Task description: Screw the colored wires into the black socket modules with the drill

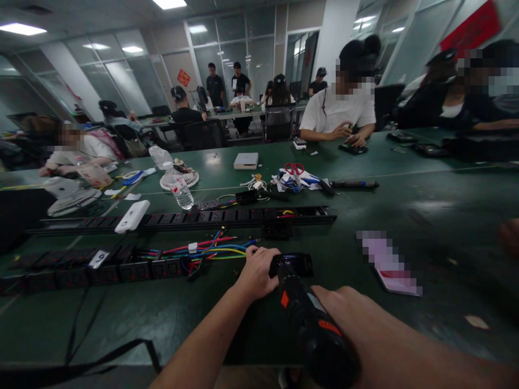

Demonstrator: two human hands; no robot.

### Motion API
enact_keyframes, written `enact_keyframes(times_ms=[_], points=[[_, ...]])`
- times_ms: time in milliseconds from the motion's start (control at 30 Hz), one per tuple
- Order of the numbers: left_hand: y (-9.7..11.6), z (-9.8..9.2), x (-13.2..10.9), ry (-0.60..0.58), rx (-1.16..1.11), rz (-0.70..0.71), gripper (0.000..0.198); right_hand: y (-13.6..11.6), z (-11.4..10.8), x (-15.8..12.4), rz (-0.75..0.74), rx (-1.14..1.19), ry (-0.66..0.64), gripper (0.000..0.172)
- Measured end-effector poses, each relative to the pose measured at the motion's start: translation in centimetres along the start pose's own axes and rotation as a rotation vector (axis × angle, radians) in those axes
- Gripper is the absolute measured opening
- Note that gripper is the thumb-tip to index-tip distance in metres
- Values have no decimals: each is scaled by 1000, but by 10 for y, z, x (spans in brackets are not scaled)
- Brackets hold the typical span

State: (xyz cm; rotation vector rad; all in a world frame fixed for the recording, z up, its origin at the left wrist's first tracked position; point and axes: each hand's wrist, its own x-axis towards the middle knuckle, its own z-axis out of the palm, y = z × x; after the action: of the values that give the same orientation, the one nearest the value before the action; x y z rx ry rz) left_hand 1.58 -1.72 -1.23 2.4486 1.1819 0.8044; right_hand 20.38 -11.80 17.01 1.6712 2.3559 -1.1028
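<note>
My right hand is wrapped round a black cordless screwdriver with orange marks. The tool's far end points down at a small black box-like part on the green table. Whether its tip touches that part is hidden. My left hand is closed on the left side of the same part, its fingertips partly hidden. Just left of that hand, red, blue and yellow-green wires run out of an opened black power strip.
Behind lies a second long power strip with a white box on it. A plastic bottle, red-handled scissors and a phone lie around. Across the green table sits a person in white.
</note>
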Motion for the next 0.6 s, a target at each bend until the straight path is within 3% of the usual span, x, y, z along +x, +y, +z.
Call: enact_keyframes(times_ms=[133, 433, 600], points=[[-2, 4, -1, 23, 3, 5, 41, -2, -1, -2, 35, -46, 8, 30], [-2, 3, -1, 32, 14, 6, 40, 2, 0, 2, 4, 22, 2, 26], [-3, 4, -1, 53, -8, 20, 38, 5, 2, 5, -1, -15, 2, 38]])
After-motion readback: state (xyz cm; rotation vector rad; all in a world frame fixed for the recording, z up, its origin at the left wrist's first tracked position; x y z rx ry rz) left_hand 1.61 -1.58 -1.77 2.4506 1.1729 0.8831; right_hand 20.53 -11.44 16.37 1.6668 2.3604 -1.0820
